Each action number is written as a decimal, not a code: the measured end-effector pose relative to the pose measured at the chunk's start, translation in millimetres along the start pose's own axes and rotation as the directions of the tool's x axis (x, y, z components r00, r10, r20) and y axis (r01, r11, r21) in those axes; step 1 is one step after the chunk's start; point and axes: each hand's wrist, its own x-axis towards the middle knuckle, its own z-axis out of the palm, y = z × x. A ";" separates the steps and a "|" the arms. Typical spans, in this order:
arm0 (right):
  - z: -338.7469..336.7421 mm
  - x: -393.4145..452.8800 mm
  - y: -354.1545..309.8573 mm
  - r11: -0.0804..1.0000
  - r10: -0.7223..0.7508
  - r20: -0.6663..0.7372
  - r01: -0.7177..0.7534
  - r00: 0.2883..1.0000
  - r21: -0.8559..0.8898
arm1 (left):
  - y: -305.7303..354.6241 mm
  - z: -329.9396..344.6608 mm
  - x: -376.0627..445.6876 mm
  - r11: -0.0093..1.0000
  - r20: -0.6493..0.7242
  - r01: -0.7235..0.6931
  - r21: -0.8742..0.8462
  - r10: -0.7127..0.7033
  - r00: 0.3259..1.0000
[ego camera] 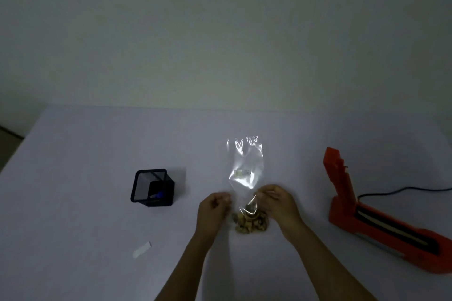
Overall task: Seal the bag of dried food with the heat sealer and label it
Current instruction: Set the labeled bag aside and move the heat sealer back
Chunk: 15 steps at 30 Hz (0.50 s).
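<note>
a person is standing a clear plastic bag [245,168] of dried food [250,223] upright at the middle of a pale table [73,154], the brownish pieces sitting bunched at the bottom and the empty upper film rising away from the camera. the left hand [213,210] is curling its fingers against the bag's left edge and the right hand [276,200] is pinching the film just above the food, apparently to gather the contents low and keep the mouth flat for sealing. an orange heat sealer [367,215] is waiting with its arm raised well to the right, its dark cable trailing off the frame edge. a black mesh pen holder [152,188] is sitting to the left, and a white label strip [141,249] is lying nearer the camera. dim light is making the holder's contents and a small patch on the bag hard to read; whether the left fingers are actually gripping film is unclear.
</note>
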 end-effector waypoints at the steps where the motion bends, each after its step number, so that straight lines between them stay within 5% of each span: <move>1: 5.6 14.0 -4.9 1.000 0.000 -0.035 0.000 0.999 -0.011 | 7.7 0.6 14.4 1.000 -0.024 0.020 -0.003 -0.020 1.000; 7: 35.8 79.4 -29.4 0.973 -0.130 -0.253 0.073 0.959 -0.220 | 34.3 9.2 82.9 0.994 -0.177 0.040 0.104 -0.022 0.984; 15: 39.4 87.0 -31.6 0.890 -0.215 -0.265 0.076 0.940 -0.450 | 39.0 20.1 91.6 0.957 -0.269 -0.001 0.289 0.082 0.960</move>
